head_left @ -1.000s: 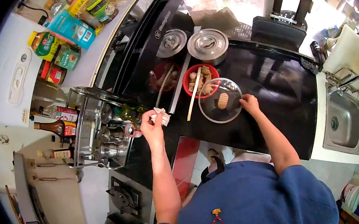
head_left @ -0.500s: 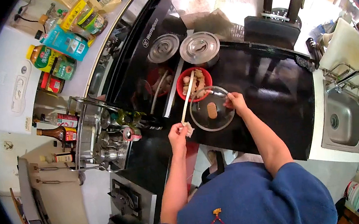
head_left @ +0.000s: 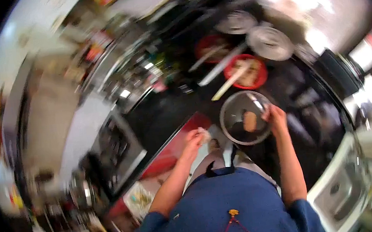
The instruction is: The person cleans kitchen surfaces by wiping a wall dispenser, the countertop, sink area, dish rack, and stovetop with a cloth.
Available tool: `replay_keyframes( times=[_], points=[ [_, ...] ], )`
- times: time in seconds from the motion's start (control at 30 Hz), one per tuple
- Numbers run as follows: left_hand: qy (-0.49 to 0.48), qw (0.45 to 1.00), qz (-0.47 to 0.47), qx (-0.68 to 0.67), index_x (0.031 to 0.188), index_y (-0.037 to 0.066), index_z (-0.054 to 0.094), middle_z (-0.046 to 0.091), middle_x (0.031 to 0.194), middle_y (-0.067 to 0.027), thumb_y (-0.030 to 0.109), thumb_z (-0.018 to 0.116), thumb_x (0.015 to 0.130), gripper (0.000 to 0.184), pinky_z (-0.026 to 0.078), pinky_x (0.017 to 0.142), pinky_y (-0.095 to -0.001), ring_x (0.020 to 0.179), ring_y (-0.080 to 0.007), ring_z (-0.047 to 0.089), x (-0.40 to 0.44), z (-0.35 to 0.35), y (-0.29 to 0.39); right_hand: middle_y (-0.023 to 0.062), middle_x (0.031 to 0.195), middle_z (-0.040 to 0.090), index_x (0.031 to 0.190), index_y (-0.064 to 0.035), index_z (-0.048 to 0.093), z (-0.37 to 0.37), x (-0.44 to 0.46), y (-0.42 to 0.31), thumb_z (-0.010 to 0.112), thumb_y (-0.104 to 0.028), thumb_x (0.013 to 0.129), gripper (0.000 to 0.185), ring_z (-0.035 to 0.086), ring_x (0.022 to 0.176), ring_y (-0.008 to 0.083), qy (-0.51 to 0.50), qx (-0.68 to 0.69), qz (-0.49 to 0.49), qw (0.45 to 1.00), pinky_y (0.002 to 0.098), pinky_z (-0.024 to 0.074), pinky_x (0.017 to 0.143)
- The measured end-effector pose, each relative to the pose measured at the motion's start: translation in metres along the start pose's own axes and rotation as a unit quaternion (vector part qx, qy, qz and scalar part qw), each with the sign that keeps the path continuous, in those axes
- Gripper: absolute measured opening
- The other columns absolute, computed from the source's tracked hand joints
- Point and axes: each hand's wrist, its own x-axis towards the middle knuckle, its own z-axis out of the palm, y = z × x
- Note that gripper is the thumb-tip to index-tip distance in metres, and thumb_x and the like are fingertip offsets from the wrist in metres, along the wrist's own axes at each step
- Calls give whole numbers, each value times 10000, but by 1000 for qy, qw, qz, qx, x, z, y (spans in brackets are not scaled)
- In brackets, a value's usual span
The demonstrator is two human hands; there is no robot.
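Observation:
My right hand (head_left: 277, 117) grips the edge of a round glass lid (head_left: 231, 115) with a brown knob (head_left: 250, 121). The lid is held over the front of the black counter. Closed fingers of my left hand (head_left: 193, 141) pinch a crumpled white tissue (head_left: 205, 135), out past the counter's edge. Just beyond the lid, a red bowl (head_left: 262, 75) contains pale pieces of food, blurred by motion. A long pale stick-like utensil (head_left: 228, 85) rests across the bowl, its end jutting toward me and apart from both hands.
Behind the bowl stands a pot with a metal lid (head_left: 270, 43). The black counter (head_left: 308, 135) stretches right toward a steel sink (head_left: 339, 197). To the left are a gas stove (head_left: 118, 139) and a rack of metalware (head_left: 134, 76). Below is a red cabinet front (head_left: 171, 148).
The view has swung left and blurred. My left hand, with the tissue, has come away from the utensil's end and back toward my body. My right hand still holds the glass lid.

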Motion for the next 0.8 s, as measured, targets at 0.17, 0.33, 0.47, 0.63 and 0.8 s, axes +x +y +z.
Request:
replay_keyframes(
  times=[0.17, 0.33, 0.47, 0.63, 0.8],
  points=[
    [80, 994, -24, -67, 1062, 37, 583, 615, 998, -51, 105, 628, 859, 219, 500, 800, -290, 949, -152, 605, -53, -35, -20, 15, 684, 588, 849, -39, 591, 55, 4, 23, 519, -285, 965, 281, 541, 577, 111, -145, -13, 46, 988, 247, 444, 548],
    [117, 986, 28, -117, 1046, 46, 587, 616, 988, -45, 101, 621, 880, 178, 511, 763, -274, 913, -151, 614, -91, -68, -31, 49, 721, 618, 952, -10, 602, 126, -8, 63, 553, -277, 943, 271, 609, 632, 154, -192, -53, 110, 974, 277, 495, 579],
    [186, 970, 27, -152, 1018, 83, 596, 617, 977, -37, 103, 635, 870, 154, 528, 793, -321, 916, -167, 614, -117, -97, -41, 63, 753, 635, 984, 14, 592, 183, -27, 90, 580, -282, 929, 301, 630, 660, 172, -236, -99, 116, 960, 302, 508, 598],
    [186, 963, 74, -183, 1064, 89, 574, 622, 1051, -74, 86, 617, 862, 207, 515, 841, -402, 983, -226, 614, -147, -166, -61, 69, 786, 646, 1000, 10, 580, 251, -26, 147, 590, -307, 925, 327, 650, 673, 187, -225, -61, 154, 960, 290, 508, 602],
    [241, 947, 84, -197, 1066, 81, 583, 622, 1035, -66, 86, 602, 870, 197, 505, 845, -404, 975, -230, 607, -193, -222, -52, 80, 788, 647, 1020, 1, 545, 318, -35, 200, 637, -316, 894, 353, 674, 698, 223, -208, 5, 186, 960, 284, 492, 575]
  ],
)
